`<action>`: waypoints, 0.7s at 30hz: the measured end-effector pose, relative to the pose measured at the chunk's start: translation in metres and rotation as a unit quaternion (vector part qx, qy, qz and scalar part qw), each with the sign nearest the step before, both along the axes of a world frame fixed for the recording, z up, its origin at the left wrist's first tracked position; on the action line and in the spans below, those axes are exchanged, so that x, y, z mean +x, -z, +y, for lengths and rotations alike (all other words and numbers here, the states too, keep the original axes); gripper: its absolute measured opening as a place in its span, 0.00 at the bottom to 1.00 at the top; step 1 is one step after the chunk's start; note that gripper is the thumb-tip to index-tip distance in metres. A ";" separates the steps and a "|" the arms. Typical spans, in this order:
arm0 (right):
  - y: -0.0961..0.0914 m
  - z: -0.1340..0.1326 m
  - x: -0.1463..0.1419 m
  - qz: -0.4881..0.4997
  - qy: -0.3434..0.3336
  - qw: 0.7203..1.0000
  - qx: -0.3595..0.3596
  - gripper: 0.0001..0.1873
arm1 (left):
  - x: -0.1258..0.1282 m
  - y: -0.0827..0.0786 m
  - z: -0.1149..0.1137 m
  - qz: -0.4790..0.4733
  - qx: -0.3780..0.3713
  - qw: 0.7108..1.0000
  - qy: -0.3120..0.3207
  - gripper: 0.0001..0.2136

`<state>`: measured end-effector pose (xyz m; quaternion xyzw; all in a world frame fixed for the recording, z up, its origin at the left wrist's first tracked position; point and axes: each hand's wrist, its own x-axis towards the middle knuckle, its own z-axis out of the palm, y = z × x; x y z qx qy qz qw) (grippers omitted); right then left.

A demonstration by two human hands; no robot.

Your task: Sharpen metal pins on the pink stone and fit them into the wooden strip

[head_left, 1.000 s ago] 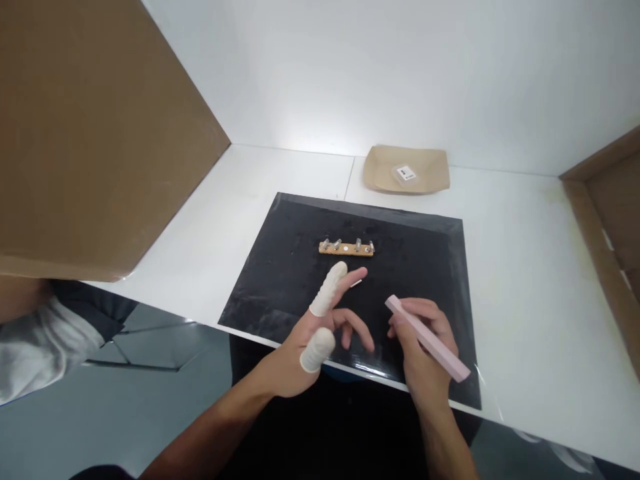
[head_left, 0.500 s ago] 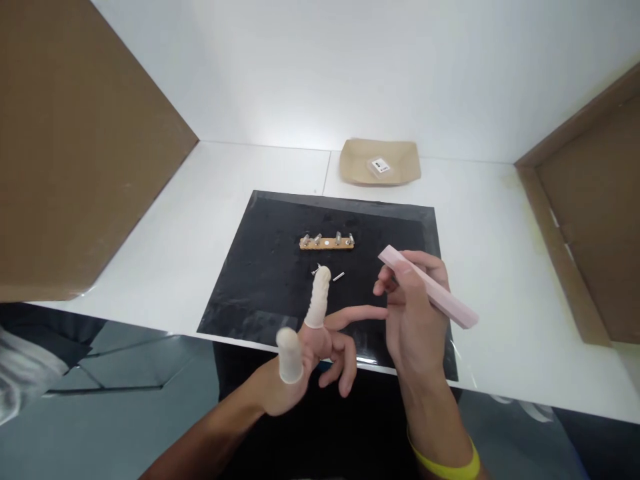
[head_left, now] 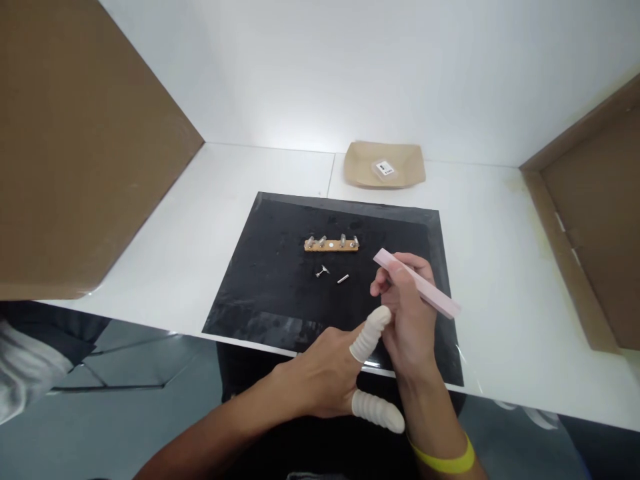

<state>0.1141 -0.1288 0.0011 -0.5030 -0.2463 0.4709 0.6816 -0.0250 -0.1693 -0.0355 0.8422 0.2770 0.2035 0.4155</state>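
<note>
My right hand (head_left: 413, 320) is closed around a slim pink bar (head_left: 425, 288), gripped between thumb and fingers and slanting down to the right. My left hand (head_left: 337, 373) wears ribbed off-white finger cots (head_left: 373, 332) on thumb and index finger, spread wide apart. Its index tip is at the right palm, apparently touching it; the other left fingers are hidden. Beyond both hands, a narrow tan strip (head_left: 325, 247) carries several small clear and silvery pieces. Nearer lie a small T-shaped metal piece (head_left: 323, 271) and a short silver pin (head_left: 343, 279).
A black mat (head_left: 260, 267) covers the middle of the white table (head_left: 170, 253). At the back stands a tan paper tray (head_left: 413, 175) holding a small clear labelled case (head_left: 385, 169). Brown cardboard panels rise at left (head_left: 90, 153) and right (head_left: 595, 193).
My left hand has turned over and moved right, its capped index finger now at the right palm. The metal T-piece has come into full view. My right hand keeps the pink bar, shifted slightly left.
</note>
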 end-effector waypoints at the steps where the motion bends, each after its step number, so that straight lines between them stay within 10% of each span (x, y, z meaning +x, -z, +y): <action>1: 0.000 0.000 0.000 -0.001 0.004 1.000 0.003 0.12 | 0.002 -0.001 0.002 -0.010 0.034 0.999 0.001 0.57; 12: 0.002 0.011 0.017 -0.020 0.105 0.994 0.028 0.14 | -0.001 -0.009 -0.007 -0.047 -0.037 0.997 0.038 0.46; 18: 0.014 -0.003 0.029 -0.027 0.105 0.994 -0.001 0.13 | -0.038 0.010 0.022 0.053 0.132 0.930 -0.338 0.24; 21: 0.022 -0.011 0.031 -0.031 0.107 0.994 -0.023 0.14 | -0.051 0.018 0.041 0.177 0.190 0.871 -0.417 0.15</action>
